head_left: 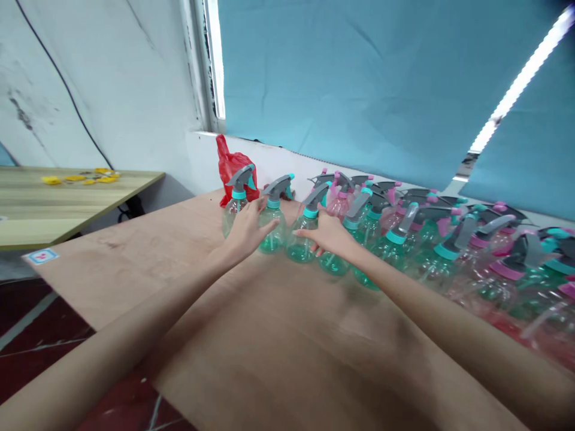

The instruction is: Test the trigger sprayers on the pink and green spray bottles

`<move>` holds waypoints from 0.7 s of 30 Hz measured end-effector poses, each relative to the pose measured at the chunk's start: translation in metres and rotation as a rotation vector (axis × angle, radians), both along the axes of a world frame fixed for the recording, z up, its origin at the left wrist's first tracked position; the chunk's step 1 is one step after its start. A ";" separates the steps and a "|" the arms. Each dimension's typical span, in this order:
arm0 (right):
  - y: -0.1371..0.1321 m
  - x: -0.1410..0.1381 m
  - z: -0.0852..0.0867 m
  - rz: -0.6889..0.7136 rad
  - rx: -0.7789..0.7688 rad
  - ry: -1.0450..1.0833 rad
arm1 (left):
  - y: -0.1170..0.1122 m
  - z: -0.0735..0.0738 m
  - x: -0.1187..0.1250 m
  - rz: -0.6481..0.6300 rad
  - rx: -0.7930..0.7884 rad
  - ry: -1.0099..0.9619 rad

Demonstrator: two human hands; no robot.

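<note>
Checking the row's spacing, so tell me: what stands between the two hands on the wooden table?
Head view: a green spray bottle against the left hand and a second green bottle by the right hand stand there, side by side.

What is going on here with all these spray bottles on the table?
A person reaches both bare hands to spray bottles standing on a plywood table. The left hand lies open against a green spray bottle near the left end of the row. The right hand, also open, touches the next green bottle. Many more green and pink bottles crowd the right side, and a red plastic bag sits behind the first bottles.
</note>
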State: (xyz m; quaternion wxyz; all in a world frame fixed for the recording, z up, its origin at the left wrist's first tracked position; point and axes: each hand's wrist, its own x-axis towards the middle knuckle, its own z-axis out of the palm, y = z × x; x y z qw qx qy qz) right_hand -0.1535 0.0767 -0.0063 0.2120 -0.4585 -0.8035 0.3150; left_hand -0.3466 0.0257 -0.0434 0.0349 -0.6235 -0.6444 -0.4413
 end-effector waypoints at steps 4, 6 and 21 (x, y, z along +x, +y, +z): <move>-0.004 0.003 -0.001 0.029 0.032 -0.044 | -0.030 -0.012 0.003 -0.024 0.023 -0.068; -0.010 0.006 -0.003 0.045 0.076 -0.070 | -0.049 -0.013 0.010 -0.045 0.005 -0.095; -0.126 0.088 -0.025 0.135 0.444 -0.175 | -0.096 0.036 0.135 -0.490 -0.193 -0.282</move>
